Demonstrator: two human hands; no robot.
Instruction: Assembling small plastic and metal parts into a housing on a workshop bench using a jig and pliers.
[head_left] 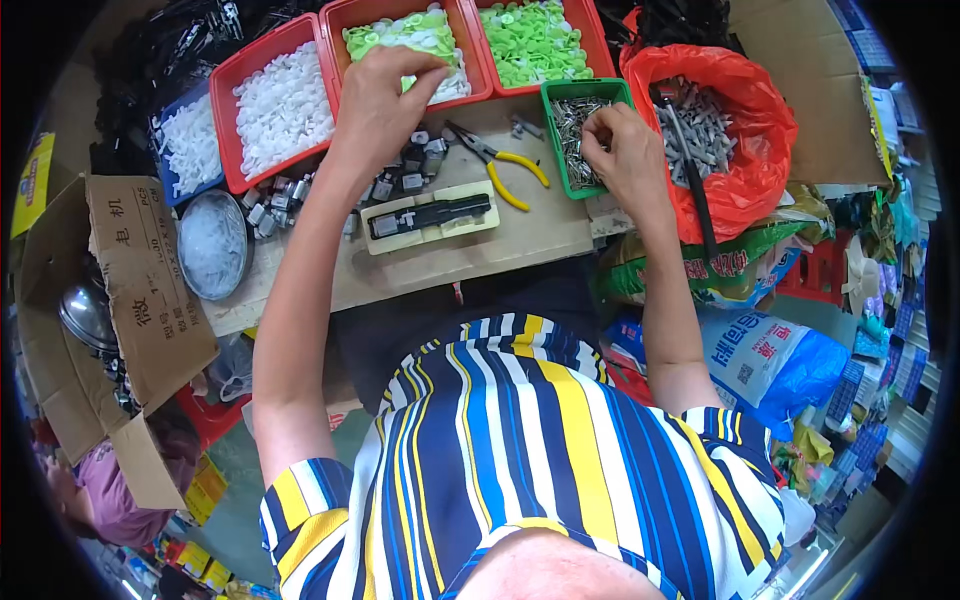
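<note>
My left hand [385, 95] is over the middle red tray [478, 98], which holds light green and white plastic gear-like pieces [425, 28]. Its fingers are curled together, and whatever they pinch is too small to make out. My right hand [628, 155] dips into a green basket [570, 190] of thin metal pins [578, 115]. The fingertips there are bent and closed among the pins; I cannot see what they grip. Between my forearms, a cream holder [465, 225] lies on the board with a long black plastic housing [430, 213] set in it.
Yellow-handled pliers [505, 170] lie behind the holder, beside small silver motors [275, 205]. White pieces fill a red tray [285, 110] and a blue tray [192, 145]. A round metal dish [212, 245] stands left. A red bag [765, 130] of grey parts, with a black-handled tool [695, 190], is right.
</note>
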